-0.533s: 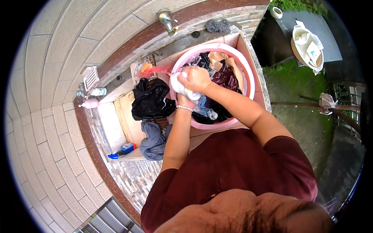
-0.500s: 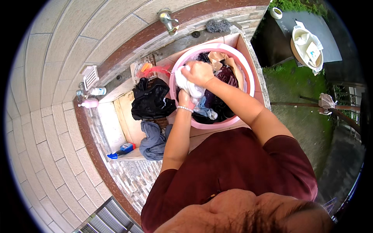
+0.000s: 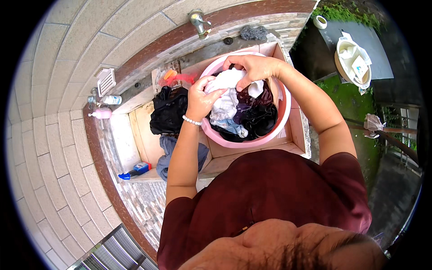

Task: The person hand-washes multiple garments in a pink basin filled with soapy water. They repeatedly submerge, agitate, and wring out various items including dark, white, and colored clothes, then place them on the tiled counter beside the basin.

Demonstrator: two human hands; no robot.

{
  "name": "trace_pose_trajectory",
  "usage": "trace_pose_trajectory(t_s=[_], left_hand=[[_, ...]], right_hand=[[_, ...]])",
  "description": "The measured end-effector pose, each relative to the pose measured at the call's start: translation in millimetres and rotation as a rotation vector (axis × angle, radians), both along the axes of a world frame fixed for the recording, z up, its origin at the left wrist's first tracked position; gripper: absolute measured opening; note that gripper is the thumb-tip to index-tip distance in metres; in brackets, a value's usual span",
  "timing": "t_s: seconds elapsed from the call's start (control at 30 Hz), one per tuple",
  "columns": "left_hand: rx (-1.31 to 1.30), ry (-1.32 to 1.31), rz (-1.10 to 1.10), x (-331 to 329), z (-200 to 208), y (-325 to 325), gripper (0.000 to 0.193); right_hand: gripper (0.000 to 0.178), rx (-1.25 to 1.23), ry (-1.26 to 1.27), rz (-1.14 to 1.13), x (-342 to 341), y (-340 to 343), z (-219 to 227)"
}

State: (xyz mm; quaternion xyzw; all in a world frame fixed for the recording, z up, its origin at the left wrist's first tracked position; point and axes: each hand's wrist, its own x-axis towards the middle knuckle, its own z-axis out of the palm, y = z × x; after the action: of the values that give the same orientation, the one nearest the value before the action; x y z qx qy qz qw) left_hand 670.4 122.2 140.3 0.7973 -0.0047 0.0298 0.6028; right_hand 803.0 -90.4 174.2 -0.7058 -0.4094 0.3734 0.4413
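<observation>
"White cloth, bunched up: how is it held?"

"By two grips. The left hand pinches its left side between thumb and fingers, and the right hand grasps the far part near the rim."

"Where is it, exactly?"

"Over the pink tub, its near end hanging down by the pale blue cloth. Dark clothes lie to its right."

"Which step would you call this?"

"Judging by the spread hands, working one piece by hand, perhaps opening it out or turning it over."

"And the next move calls for what?"

"A firm hold on both sides, I'd say; it is probably wet and could slip."
</observation>
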Motion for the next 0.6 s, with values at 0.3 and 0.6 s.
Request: trace_pose_trajectory(t_s=[0.3, 0.6], left_hand=[[-0.904, 0.159, 0.147, -23, -18, 14, 0.048], [-0.809, 0.071, 0.087, -25, -11, 16, 0.029]], right_hand=[[0.044, 0.569, 0.86, -0.444, 33, -44, -78], [0.042, 0.511, 1.102, -0.275, -36, 23, -116]])
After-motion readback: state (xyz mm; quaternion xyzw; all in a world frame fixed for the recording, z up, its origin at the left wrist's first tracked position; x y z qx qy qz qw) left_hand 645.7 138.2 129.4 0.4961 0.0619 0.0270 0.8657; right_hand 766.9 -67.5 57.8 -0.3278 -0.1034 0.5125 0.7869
